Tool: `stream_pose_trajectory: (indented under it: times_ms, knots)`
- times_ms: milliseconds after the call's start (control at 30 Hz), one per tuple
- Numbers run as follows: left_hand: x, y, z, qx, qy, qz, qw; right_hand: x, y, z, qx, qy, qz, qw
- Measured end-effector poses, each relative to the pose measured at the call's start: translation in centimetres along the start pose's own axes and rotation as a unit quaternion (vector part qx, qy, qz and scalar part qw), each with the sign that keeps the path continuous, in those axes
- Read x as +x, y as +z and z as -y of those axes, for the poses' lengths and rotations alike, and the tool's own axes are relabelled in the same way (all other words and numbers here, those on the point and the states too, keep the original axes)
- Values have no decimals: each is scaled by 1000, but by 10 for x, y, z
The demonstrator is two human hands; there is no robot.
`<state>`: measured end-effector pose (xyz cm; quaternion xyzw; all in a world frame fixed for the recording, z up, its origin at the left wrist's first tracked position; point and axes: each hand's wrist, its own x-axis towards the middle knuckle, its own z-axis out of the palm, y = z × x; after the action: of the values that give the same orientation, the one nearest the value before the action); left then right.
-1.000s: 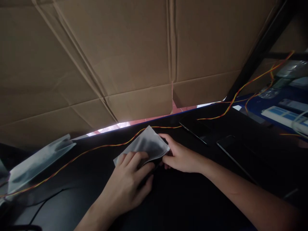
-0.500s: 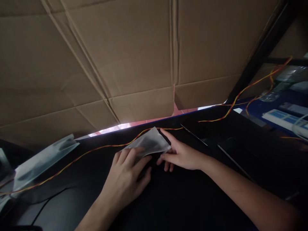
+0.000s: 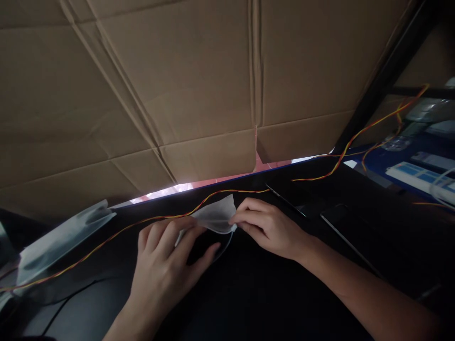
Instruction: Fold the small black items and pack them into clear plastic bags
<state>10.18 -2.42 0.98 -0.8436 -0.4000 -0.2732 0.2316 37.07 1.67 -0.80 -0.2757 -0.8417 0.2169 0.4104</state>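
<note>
I can read no text anywhere here: the cardboard [image 3: 199,71] is blank, and the blue-and-white packs [image 3: 419,173] at right are too blurred to read.
</note>
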Motion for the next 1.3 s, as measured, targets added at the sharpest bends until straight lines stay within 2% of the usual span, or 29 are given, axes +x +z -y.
stream_pose_trajectory:
  times_ms: [133, 267, 367, 533, 700, 833, 967, 1067, 1133, 1300]
  knots:
    - [0, -4, -13, -49, 50, -19, 997, -3, 11, 6, -19, -26, 19, 999]
    - [5, -5, -26, -139, 26, -20, 990, -5, 18, 13, -44, -94, 29, 994]
    - [8, -9, -30, -174, 13, -41, 984, -5, 18, 18, -10, -105, 7, 994]
    - [8, -16, -32, -172, 8, -64, 983, -5, 19, 25, 17, -123, -49, 991]
    - [7, -17, -28, -157, 23, -56, 986, -7, 22, 34, 34, -116, -105, 987]
    - [4, -19, -27, -161, 32, -69, 984, -6, 19, 36, 16, -142, -101, 985]
    - [3, -26, -26, -147, 46, -55, 987, -3, 12, 38, -21, -169, -84, 982]
    - [4, -31, -26, -121, 65, -75, 988, -3, 10, 42, -44, -203, -85, 974]
    - [4, -33, -28, -121, 77, -81, 986, -5, 10, 46, -52, -216, -92, 971]
    - [6, -33, -31, -126, 54, -94, 986, -8, 9, 50, -59, -222, -128, 965]
